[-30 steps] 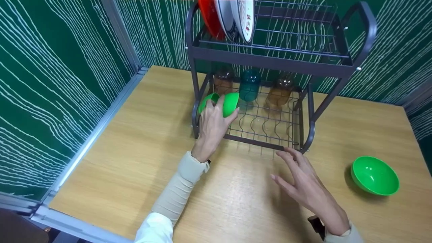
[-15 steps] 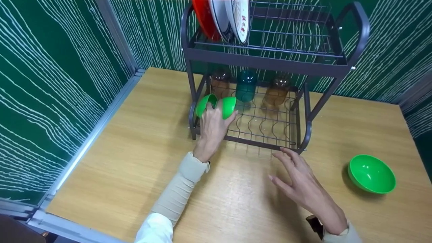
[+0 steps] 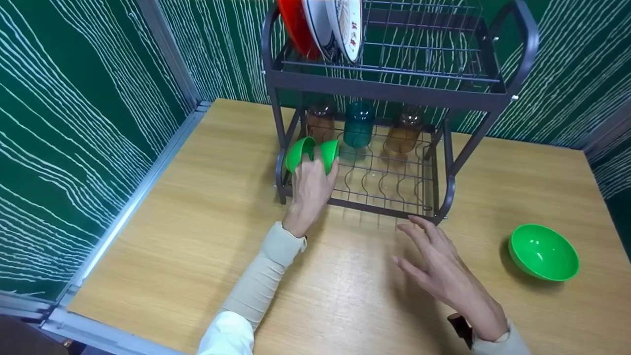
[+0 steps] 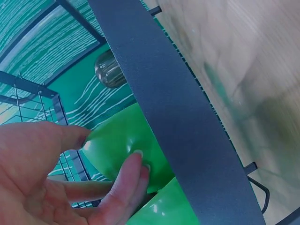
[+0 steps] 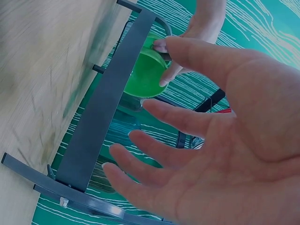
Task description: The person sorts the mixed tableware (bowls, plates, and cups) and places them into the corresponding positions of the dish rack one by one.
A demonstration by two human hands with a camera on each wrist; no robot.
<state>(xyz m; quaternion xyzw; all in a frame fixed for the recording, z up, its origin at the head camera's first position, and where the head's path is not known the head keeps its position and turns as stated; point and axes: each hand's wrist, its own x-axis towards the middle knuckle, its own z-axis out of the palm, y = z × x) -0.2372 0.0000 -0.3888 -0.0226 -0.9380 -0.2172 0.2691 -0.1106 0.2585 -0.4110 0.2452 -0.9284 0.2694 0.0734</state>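
Note:
My left hand (image 3: 311,185) reaches into the lower tier of the dark dish rack (image 3: 384,91) at its left end. It pinches a green bowl (image 4: 124,140) by the rim, thumb on one side and fingers on the other. A second green bowl (image 3: 297,154) stands tilted on edge just left of it, partly behind the hand. In front of the rack, my right hand (image 3: 446,276) hovers over the table with fingers spread and holds nothing. To its right, a third green bowl (image 3: 543,252) sits upright on the table.
Behind the bowls stand a brown glass (image 3: 321,123), a teal glass (image 3: 359,125) and an amber glass (image 3: 404,130) on the lower tier. On the upper tier a red plate (image 3: 298,29) and white plates (image 3: 348,32) stand on edge. Green patterned panels enclose the wooden table (image 3: 197,236).
The bowl in my left hand has shifted slightly left towards the second bowl, and the thumb has drawn in. My right hand stays in place. The head view has shifted a little.

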